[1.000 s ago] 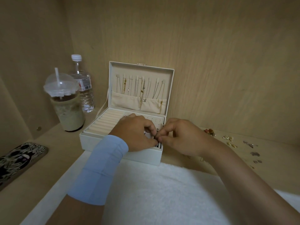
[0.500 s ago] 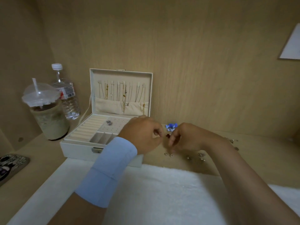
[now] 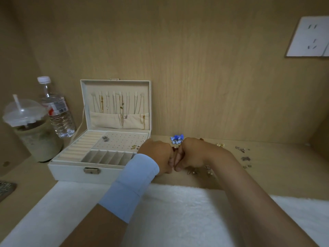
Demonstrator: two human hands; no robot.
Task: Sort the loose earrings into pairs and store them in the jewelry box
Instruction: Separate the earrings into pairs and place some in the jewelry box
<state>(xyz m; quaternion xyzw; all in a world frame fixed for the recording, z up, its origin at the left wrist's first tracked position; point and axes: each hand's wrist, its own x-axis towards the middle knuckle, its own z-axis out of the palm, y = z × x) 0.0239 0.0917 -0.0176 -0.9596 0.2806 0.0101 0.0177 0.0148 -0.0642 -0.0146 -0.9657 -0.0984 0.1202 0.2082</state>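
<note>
Pinching a small reddish earring (image 3: 175, 148) between them, the left hand (image 3: 156, 155) and right hand (image 3: 192, 154) are meeting knuckle to knuckle just above the table (image 3: 267, 175), probably so that both sets of fingertips can work its tiny fitting; each grip is curling closed, though exactly which fingers are holding it cannot be told. The open jewelry box (image 3: 99, 157) is sitting just left of the grip, its perforated stud panel (image 3: 122, 140) near the left knuckles. Loose earrings (image 3: 246, 159) are lying scattered right of the grip, with blue ones (image 3: 177, 138) just behind it.
</note>
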